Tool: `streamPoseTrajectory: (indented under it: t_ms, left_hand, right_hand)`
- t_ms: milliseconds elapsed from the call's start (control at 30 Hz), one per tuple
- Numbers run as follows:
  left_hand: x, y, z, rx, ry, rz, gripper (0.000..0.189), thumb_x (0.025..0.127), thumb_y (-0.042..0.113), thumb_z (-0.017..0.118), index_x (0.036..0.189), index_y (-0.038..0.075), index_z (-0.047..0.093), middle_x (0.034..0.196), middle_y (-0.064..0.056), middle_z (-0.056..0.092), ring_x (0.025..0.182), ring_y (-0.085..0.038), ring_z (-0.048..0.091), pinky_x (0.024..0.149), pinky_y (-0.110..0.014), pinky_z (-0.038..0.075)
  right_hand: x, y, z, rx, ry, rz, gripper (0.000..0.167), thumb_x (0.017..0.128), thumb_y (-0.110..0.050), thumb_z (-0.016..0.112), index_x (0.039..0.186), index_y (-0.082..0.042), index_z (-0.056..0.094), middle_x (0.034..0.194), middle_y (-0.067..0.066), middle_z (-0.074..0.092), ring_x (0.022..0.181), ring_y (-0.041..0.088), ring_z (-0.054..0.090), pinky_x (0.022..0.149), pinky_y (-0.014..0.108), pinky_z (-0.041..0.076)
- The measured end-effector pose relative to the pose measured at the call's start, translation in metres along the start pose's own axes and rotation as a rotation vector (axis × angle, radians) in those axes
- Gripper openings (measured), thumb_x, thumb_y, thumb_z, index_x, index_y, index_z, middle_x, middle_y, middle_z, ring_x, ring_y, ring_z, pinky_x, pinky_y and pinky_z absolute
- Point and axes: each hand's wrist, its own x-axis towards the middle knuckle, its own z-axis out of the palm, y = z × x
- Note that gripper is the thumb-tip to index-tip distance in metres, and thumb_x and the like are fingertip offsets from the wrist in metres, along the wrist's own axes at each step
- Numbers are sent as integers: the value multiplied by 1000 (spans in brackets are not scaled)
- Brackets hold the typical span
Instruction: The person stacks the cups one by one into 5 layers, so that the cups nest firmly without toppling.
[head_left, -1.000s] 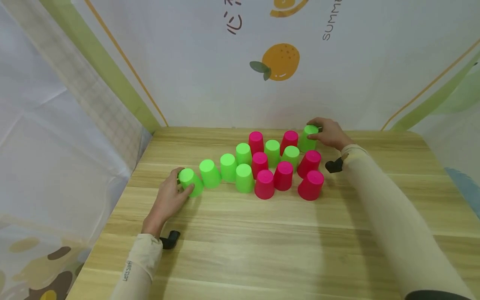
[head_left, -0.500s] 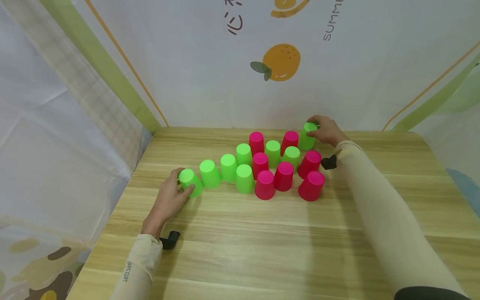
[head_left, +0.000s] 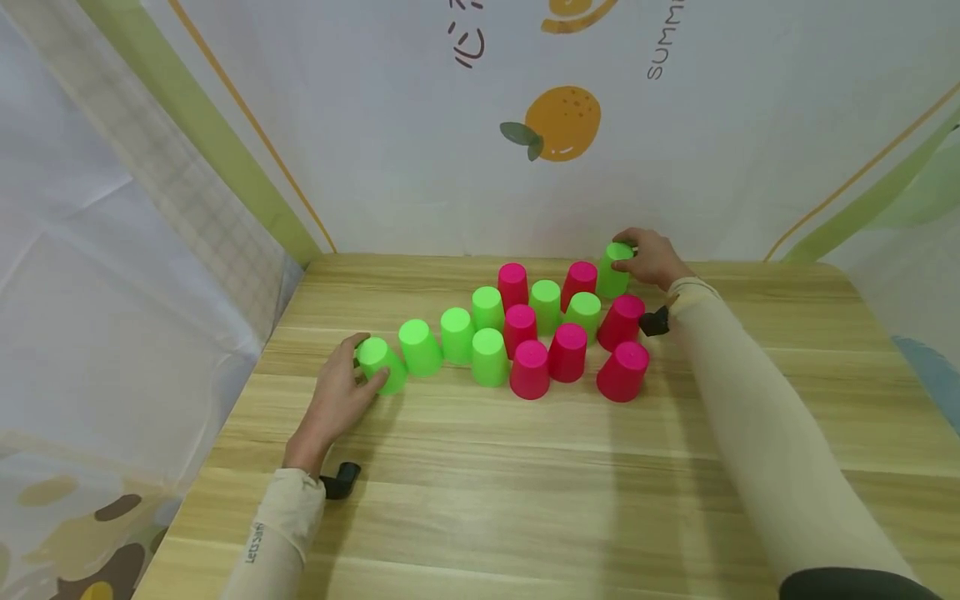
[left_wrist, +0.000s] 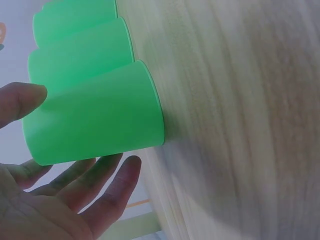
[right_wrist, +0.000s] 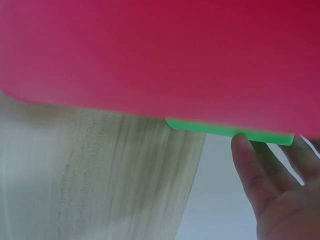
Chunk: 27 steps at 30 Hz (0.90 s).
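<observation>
Upside-down green and pink-red plastic cups stand on the wooden table. My left hand holds the leftmost green cup near its top; in the left wrist view the thumb lies on one side of that cup and the fingers on the other. At the back right, my right hand grips another green cup between thumb and fingers. In the right wrist view a pink-red cup fills the upper part and hides most of the green cup in the fingers.
Between the hands stand several cups, among them a front green cup, a front pink-red cup and a right pink-red cup. A white fruit-printed curtain hangs behind the table. Another curtain borders the left.
My right hand and its green cup have shifted slightly back and left. The pink-red cup by the right wrist's camera has shifted slightly back. The left hand has stayed put.
</observation>
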Motion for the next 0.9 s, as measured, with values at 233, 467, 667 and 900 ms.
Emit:
streamPoseTrajectory:
  t_ms: [233, 467, 667, 900]
  left_hand:
    - [-1, 1, -1, -29, -5, 3, 63, 100, 12, 58, 152, -7, 27, 148, -31, 43, 135, -49, 47, 102, -56, 53]
    - [-2, 2, -3, -23, 7, 5, 61, 100, 11, 59, 151, -6, 30, 146, -30, 47, 134, -47, 50, 101, -54, 54]
    - [-4, 3, -8, 4, 20, 3, 62, 99, 13, 59, 151, -6, 31, 146, -31, 48, 133, -47, 50, 101, -56, 53]
    - [-9, 5, -21, 46, 46, 14, 61, 98, 15, 61, 149, -5, 34, 143, -31, 51, 131, -48, 52, 103, -59, 51]
  right_hand:
    - [2, 1, -2, -3, -3, 14, 57, 96, -13, 63, 145, 6, 41, 146, 32, 46, 136, 48, 43, 111, 57, 43]
    - [4, 2, -2, 4, -13, 18, 58, 96, -14, 63, 145, 7, 40, 148, 32, 44, 137, 47, 42, 112, 57, 42]
    - [2, -1, -2, 13, -22, 25, 54, 97, -12, 62, 143, 7, 42, 147, 33, 45, 135, 48, 44, 108, 56, 46]
    - [2, 1, -2, -1, -25, 27, 56, 97, -14, 61, 145, 6, 40, 149, 33, 44, 136, 48, 45, 110, 56, 45]
